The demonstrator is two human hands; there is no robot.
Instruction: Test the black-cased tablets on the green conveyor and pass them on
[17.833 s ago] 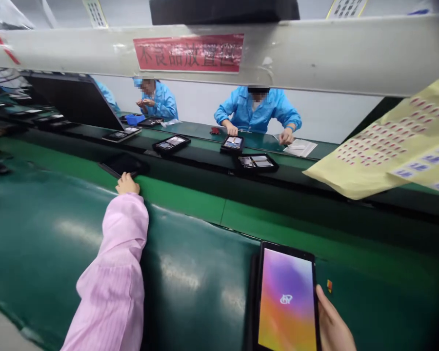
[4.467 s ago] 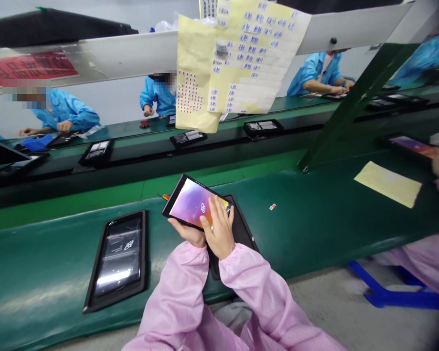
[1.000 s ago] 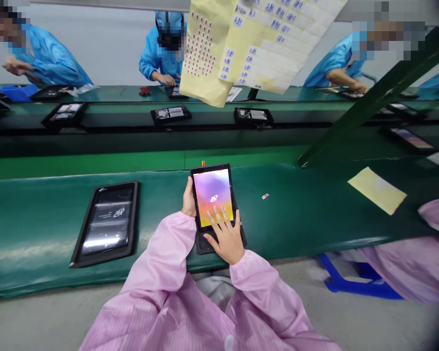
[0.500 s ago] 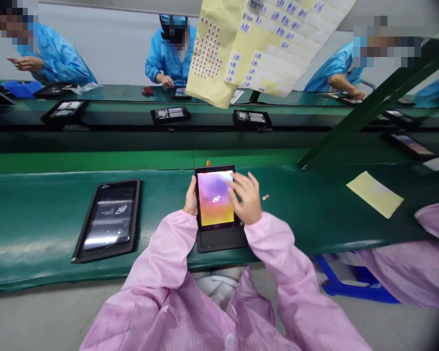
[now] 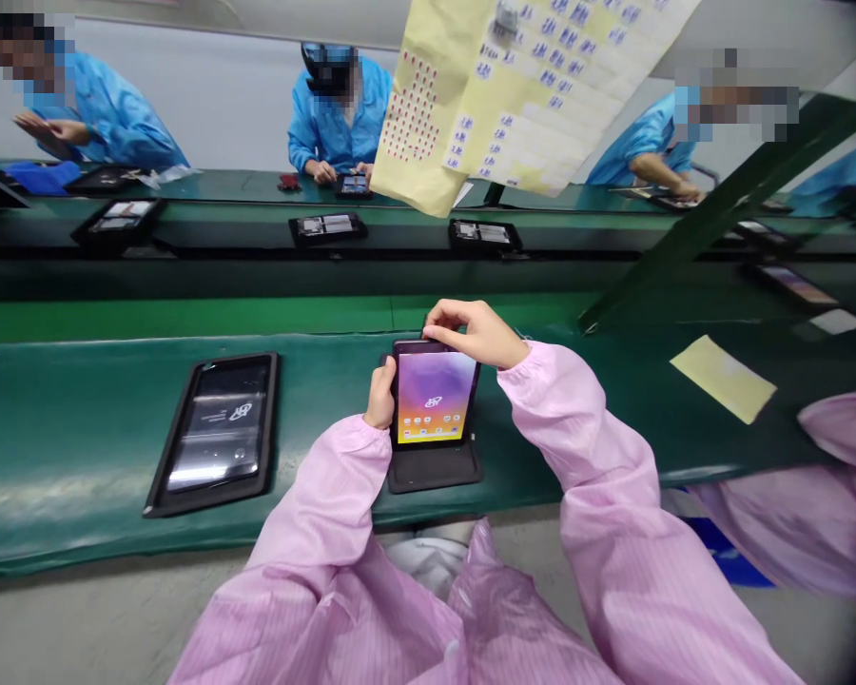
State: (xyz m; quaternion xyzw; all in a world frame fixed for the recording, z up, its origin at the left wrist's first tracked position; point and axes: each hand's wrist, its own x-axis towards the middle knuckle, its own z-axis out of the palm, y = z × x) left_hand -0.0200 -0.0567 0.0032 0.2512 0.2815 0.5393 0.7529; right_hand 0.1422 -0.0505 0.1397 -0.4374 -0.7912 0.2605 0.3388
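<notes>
Lit tablet (image 5: 434, 392) showing a purple-to-orange wallpaper and a row of app icons, lower edge resting on an open black folio case (image 5: 435, 468), both on the green bench (image 5: 64, 400). Left hand (image 5: 381, 395) clamped on the tablet's left edge. Right hand (image 5: 463, 331) reaching across the top, fingertips (image 5: 429, 333) on the tablet's top edge near its left corner. Hands apart from each other, both on the tablet. Pink striped sleeves (image 5: 585, 457) coming in from below the tablet. Left of the tablet, a second tablet (image 5: 218, 433) in a black case, flat on the bench. Right of the tablet and well apart, a yellow paper sheet (image 5: 724, 379) lying on the bench, with another person's pink sleeve (image 5: 827, 514) farther out. Beyond the tablet, black trays (image 5: 326, 226) on a farther belt and co-workers in blue smocks (image 5: 339, 109). Above the tablet, a hanging yellow chart (image 5: 506, 95) with blue handwriting and red dots.
</notes>
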